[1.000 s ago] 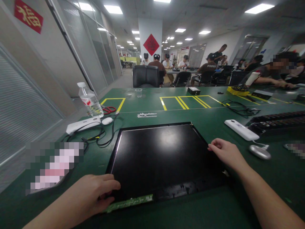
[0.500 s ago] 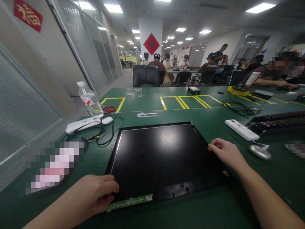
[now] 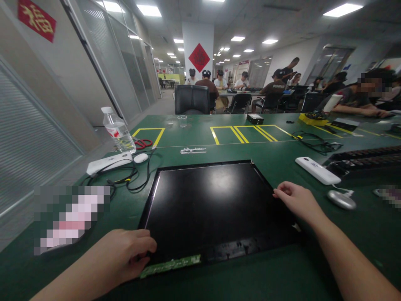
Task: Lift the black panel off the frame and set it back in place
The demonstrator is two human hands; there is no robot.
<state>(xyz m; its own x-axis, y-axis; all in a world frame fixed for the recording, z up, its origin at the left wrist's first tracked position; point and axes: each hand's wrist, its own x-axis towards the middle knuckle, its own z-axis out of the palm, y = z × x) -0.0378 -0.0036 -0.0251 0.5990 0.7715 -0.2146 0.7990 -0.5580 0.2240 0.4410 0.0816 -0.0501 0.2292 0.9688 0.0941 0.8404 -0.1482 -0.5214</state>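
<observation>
A flat black display panel (image 3: 213,205) lies face up on the green table (image 3: 250,142) right in front of me. A narrow green circuit strip (image 3: 171,265) runs along its near edge. My left hand (image 3: 123,253) curls round the panel's near left corner, fingers pressed on the edge beside that strip. My right hand (image 3: 296,200) grips the panel's right edge with fingers bent against it.
A water bottle (image 3: 118,130), red scissors (image 3: 143,144), a white power strip (image 3: 108,163) with tangled black cables and a mouse (image 3: 140,158) sit at left. At right lie a white device (image 3: 317,170), a grey mouse (image 3: 341,200) and black keyboards (image 3: 366,159). People work at far tables.
</observation>
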